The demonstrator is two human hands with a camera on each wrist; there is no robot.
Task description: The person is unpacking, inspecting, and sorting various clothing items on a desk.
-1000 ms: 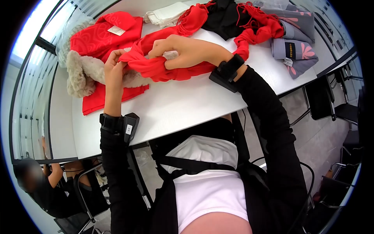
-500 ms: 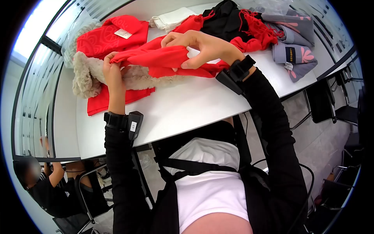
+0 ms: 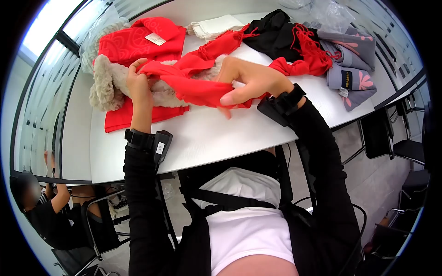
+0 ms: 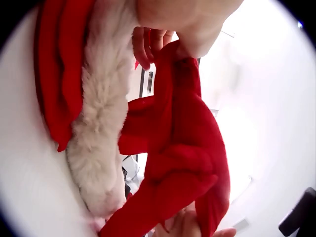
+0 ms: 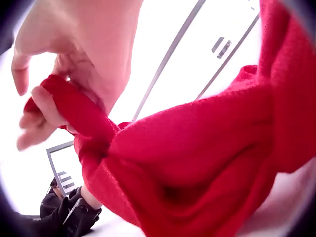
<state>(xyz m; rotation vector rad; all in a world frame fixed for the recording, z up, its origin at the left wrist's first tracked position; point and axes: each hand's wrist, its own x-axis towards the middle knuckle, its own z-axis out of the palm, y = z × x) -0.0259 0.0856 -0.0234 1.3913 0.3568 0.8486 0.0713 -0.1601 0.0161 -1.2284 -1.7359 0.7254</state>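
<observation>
A red fringed scarf (image 3: 198,87) is stretched between both hands above the table. At its left end my left hand (image 3: 139,85) pinches the cloth between thumb and fingers; the left wrist view shows the scarf (image 4: 182,133) hanging from that hand (image 4: 187,19). My right hand (image 3: 258,80) has its fingers curled round a twisted part of the scarf. In the right wrist view, the hand (image 5: 84,49) holds a narrow fold of the scarf (image 5: 197,143). Beige fluffy fabric (image 3: 108,85) lies behind and under the left hand.
Folded red cloth with a tag (image 3: 142,40) lies at the back left, white cloth (image 3: 216,26) at the back. Black cloth (image 3: 271,34) and grey cloth with pink petals (image 3: 352,83) lie to the right. A person (image 3: 46,211) sits beyond the table's left end.
My right hand has moved right and nearer the table's front edge, drawing the scarf out longer. My left hand keeps its pinch and has shifted slightly right.
</observation>
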